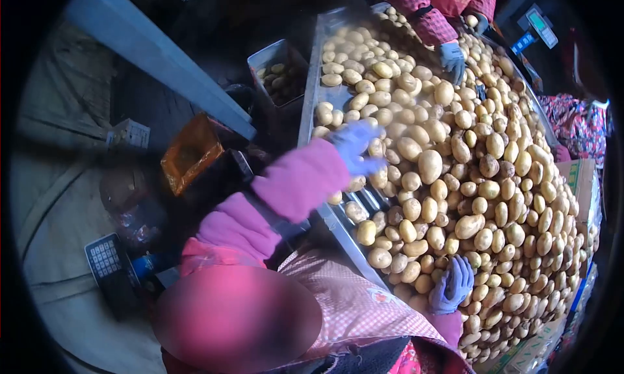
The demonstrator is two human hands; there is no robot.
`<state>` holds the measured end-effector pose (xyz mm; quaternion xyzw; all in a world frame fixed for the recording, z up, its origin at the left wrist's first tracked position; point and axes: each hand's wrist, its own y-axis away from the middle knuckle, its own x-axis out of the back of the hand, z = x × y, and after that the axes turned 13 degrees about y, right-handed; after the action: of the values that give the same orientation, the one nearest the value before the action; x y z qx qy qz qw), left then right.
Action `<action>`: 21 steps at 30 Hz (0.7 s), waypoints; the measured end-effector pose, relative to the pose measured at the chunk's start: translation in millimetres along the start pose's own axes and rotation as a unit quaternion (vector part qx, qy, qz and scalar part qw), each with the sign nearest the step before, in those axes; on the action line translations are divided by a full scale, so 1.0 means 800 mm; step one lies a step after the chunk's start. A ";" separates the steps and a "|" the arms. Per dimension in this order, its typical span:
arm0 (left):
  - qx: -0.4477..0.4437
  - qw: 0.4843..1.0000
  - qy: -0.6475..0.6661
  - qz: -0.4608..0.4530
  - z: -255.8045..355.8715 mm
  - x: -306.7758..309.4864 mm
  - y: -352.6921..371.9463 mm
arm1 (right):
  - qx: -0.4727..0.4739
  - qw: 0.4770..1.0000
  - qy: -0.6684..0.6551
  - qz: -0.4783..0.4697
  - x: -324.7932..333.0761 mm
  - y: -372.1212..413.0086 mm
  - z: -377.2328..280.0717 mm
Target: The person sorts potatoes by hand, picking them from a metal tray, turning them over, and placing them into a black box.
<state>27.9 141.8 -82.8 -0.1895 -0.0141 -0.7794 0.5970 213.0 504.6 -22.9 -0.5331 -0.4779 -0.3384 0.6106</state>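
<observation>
Potatoes (469,226) are heaped over a metal-edged sorting table (311,101). My left hand (356,148), in a lilac glove and blurred by motion, is over the near left part of the heap, thumb and fingers apart, with no potato visible in it. Below it, metal bars (369,200) show between potatoes. Lower down, my right hand (453,286), also gloved, rests on potatoes near the table's near edge. Its fingers are stretched out and slightly curved; what lies under the palm is hidden.
Across the table, another person's gloved hand (453,61) touches potatoes. A container of potatoes (279,75) and an orange crate (188,154) stand left. A blue-grey beam (156,52) slants above them. Scales (104,257) and cardboard boxes (578,179) stand around.
</observation>
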 end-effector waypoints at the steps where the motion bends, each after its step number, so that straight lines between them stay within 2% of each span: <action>1: 0.031 0.967 -0.238 -0.086 0.049 -0.014 -0.007 | -0.001 1.000 -0.002 -0.003 -0.001 0.002 0.002; 2: 0.045 0.956 -0.261 -0.130 0.054 -0.033 -0.011 | -0.001 1.000 -0.004 -0.006 -0.002 0.002 0.003; 4: 0.095 0.865 -0.466 -0.161 0.025 -0.040 -0.047 | -0.008 1.000 0.003 -0.016 -0.003 0.004 0.006; 5: 0.109 0.850 -0.499 -0.130 0.006 -0.031 -0.059 | -0.006 1.000 -0.002 -0.014 -0.002 0.004 0.008; 6: 0.136 0.864 -0.465 -0.138 0.008 -0.011 -0.067 | -0.007 1.000 -0.008 -0.011 -0.003 0.004 0.007; 7: 0.117 0.899 -0.409 -0.102 -0.021 0.003 -0.064 | -0.006 1.000 -0.009 -0.017 0.002 0.000 0.005; 8: 0.152 0.901 -0.394 -0.101 -0.004 0.015 -0.072 | -0.011 1.000 -0.009 -0.017 0.002 0.000 0.007; 9: 0.091 0.886 -0.448 -0.078 -0.062 0.028 -0.069 | -0.008 1.000 -0.015 -0.018 0.002 0.000 0.008; 11: 0.079 0.887 -0.449 -0.074 -0.075 0.063 -0.078 | -0.010 1.000 -0.017 -0.018 0.003 -0.002 0.009; 13: 0.074 0.891 -0.442 -0.076 -0.078 0.058 -0.083 | -0.001 0.999 -0.026 -0.023 0.008 -0.005 0.007; 15: 0.112 0.874 -0.472 0.040 -0.047 0.047 -0.094 | -0.008 0.999 -0.023 -0.026 0.005 0.000 0.008; 17: 0.010 0.808 -0.577 -0.121 0.050 0.011 -0.094 | -0.009 1.000 -0.020 -0.020 0.002 -0.003 0.006; 18: 0.073 0.899 -0.430 -0.034 0.037 -0.025 -0.112 | -0.013 1.000 -0.017 -0.021 0.003 -0.002 0.005; 19: -0.105 0.918 -0.381 -0.025 0.052 -0.059 -0.092 | -0.013 1.000 -0.014 -0.021 0.002 -0.002 0.005; 20: -0.075 0.931 -0.323 -0.156 0.102 -0.072 -0.085 | -0.007 1.000 -0.018 -0.021 0.000 -0.003 0.005; 21: -0.176 0.933 -0.298 -0.098 0.079 -0.110 -0.061 | -0.010 1.000 -0.012 -0.023 -0.001 -0.001 0.005</action>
<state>19.1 252.7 -41.7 -0.5125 -0.0721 -0.7319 0.4432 211.3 508.5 -23.4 -0.5318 -0.4940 -0.3511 0.5915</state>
